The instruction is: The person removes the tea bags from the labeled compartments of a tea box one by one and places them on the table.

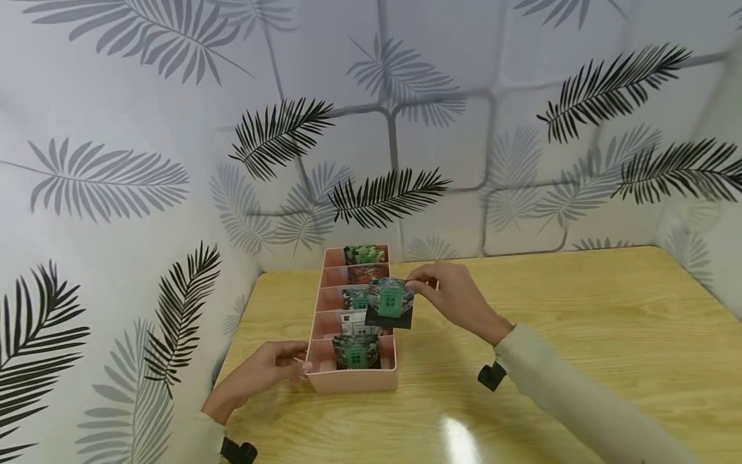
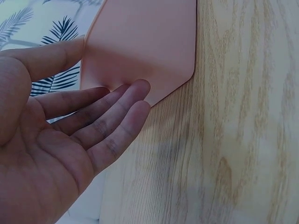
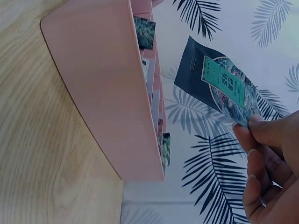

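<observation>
A long pink divided box (image 1: 355, 383) stands on the wooden table. Each of its compartments has small printed sachets in it. My right hand (image 1: 458, 298) pinches the top right corner of a dark tea sachet (image 1: 390, 301) with a green label, between thumb and fingertips. That sachet hangs tilted above the box's right side, apart from it in the right wrist view. At the box's near left corner, my left hand (image 1: 263, 374) holds the wall, its thumb at the rim and its fingertips (image 2: 138, 88) against the outside.
Green-labelled sachets (image 1: 358, 354) sit in the nearest compartment, and a white-labelled one (image 1: 352, 324) lies behind them. Reddish (image 1: 366, 275) and green-and-yellow (image 1: 364, 255) sachets occupy the far compartments. A leaf-patterned curtain (image 1: 440, 142) borders the table (image 1: 568, 309) at the back and left.
</observation>
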Demonstrator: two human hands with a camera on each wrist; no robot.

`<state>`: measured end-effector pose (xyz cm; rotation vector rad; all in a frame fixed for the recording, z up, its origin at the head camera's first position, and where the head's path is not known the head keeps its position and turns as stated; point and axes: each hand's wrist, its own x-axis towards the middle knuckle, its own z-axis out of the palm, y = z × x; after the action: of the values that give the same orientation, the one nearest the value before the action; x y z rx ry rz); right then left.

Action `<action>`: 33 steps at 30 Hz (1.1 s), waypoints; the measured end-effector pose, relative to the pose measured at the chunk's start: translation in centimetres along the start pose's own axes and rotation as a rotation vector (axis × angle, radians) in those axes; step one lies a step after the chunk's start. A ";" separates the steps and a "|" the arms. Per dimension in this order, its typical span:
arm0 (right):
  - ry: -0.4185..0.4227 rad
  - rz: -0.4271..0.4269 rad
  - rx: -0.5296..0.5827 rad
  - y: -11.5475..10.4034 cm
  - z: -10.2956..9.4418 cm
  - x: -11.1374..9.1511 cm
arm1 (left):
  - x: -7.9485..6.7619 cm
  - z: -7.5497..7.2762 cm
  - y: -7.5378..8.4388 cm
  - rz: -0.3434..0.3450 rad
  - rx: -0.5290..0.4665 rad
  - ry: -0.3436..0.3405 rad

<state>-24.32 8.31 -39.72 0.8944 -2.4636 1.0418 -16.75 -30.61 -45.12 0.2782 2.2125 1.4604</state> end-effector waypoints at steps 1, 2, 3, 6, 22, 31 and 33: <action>0.005 0.004 -0.001 0.2 -0.2 0.0 | 0.0 0.0 0.0 0.005 0.000 -0.001; 0.007 0.009 -0.002 0.4 -0.4 0.0 | 0.0 0.0 0.0 0.008 -0.001 -0.001; 0.009 0.014 -0.002 0.6 -0.5 0.1 | 0.0 0.0 -0.1 0.010 0.000 -0.001; 0.009 0.035 -0.001 1.4 -0.9 0.1 | 0.0 0.0 -0.1 0.013 -0.003 -0.003; 0.049 0.077 -0.058 5.0 -1.6 0.1 | -0.2 0.0 -0.3 0.022 0.014 -0.005; 0.023 0.108 -0.057 7.5 -1.3 0.5 | -0.2 0.2 -0.2 0.037 0.020 0.007; 0.016 0.115 -0.067 8.0 -1.1 0.6 | -0.1 0.3 -0.2 0.037 0.023 0.011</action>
<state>-29.93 13.22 -42.89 0.7284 -2.5466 0.9930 -16.48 -30.53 -45.32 0.3205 2.2454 1.4601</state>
